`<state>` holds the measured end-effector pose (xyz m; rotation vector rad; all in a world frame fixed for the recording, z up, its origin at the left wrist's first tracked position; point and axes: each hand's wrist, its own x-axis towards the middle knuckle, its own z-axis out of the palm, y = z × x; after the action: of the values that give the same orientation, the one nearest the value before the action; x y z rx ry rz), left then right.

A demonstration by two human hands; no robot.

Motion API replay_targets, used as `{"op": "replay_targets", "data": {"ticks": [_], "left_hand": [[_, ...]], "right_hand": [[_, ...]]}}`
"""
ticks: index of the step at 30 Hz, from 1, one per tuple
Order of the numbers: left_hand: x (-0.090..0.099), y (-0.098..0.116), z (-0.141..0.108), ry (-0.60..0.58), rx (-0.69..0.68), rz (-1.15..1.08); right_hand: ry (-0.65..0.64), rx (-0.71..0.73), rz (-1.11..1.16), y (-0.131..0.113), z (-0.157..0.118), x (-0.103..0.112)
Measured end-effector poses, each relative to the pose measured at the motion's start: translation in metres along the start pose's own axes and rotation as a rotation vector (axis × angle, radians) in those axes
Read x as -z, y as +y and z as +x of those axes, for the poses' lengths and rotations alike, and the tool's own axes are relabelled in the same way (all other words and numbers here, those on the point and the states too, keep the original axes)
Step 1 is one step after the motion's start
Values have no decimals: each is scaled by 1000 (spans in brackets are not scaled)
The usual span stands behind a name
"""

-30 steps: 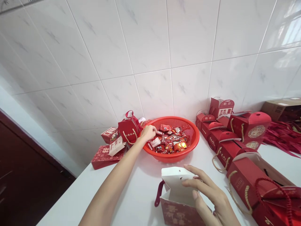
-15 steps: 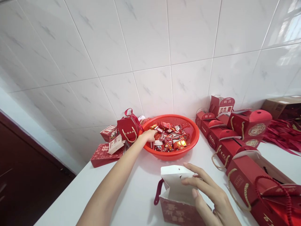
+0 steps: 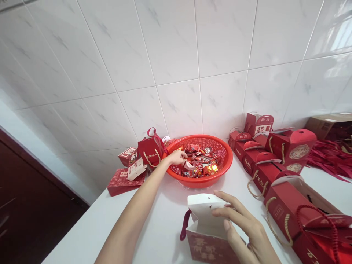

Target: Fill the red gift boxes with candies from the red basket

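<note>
My left hand [image 3: 177,157] reaches into a red plastic colander [image 3: 227,167] of wrapped candies [image 3: 202,159]. Its fingers are bent and closed on a candy at the pile's left side; a pale pink wrapper [image 3: 188,165] shows just below the fingertips. Close to me, an open red paper gift box [image 3: 210,246] with a white inside stands on the table. My right hand [image 3: 243,223] holds it at its right side, fingers against the raised flap and thumb at the opening. A dark red ribbon [image 3: 185,224] hangs from the box's left side.
Red gift boxes with rope handles [image 3: 280,209] line the white table's right side. Beyond them lie a heap of red ribbons [image 3: 327,157] and a cardboard box [image 3: 327,126]. A small red bag [image 3: 150,152] and flat boxes [image 3: 125,181] stand left of the colander, near the tiled wall [image 3: 178,102].
My left hand has shifted slightly right and up over the candies, and its fingers show more. A pale pink wrapper now shows under them. My right hand and the gift box stay put.
</note>
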<state>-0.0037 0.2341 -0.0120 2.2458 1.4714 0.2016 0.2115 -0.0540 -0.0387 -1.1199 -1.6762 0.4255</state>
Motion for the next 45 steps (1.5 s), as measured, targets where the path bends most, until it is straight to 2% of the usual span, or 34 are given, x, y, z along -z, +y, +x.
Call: {"op": "replay_targets", "data": {"ticks": [3, 9, 14, 20, 22, 24, 27, 33, 40, 45], "left_hand": [[-1, 2, 0, 18, 19, 1], [-4, 4, -1, -48, 56, 96], [-1, 7, -7, -177, 69, 141], [1, 3, -8, -334, 72, 12], [1, 2, -6, -265, 27, -18], [0, 2, -4, -146, -19, -57], [1, 2, -3, -36, -79, -220], [3, 3, -6, -33, -125, -658], [8, 9, -11, 7, -86, -865], [8, 10, -9, 88, 38, -981]], "right_hand": [[-30, 4, -7, 1, 0, 1], [31, -19, 14, 1, -2, -4], [38, -8, 17, 1, -3, -5], [43, 1, 21, 3, -2, -5], [42, 1, 20, 3, -2, -6], [41, 0, 18, 3, -2, -6], [42, -1, 14, 3, -3, -6], [35, 3, 21, 3, -3, -6], [29, -11, 12, 4, -4, -5], [31, -9, 19, 3, -3, -5]]}}
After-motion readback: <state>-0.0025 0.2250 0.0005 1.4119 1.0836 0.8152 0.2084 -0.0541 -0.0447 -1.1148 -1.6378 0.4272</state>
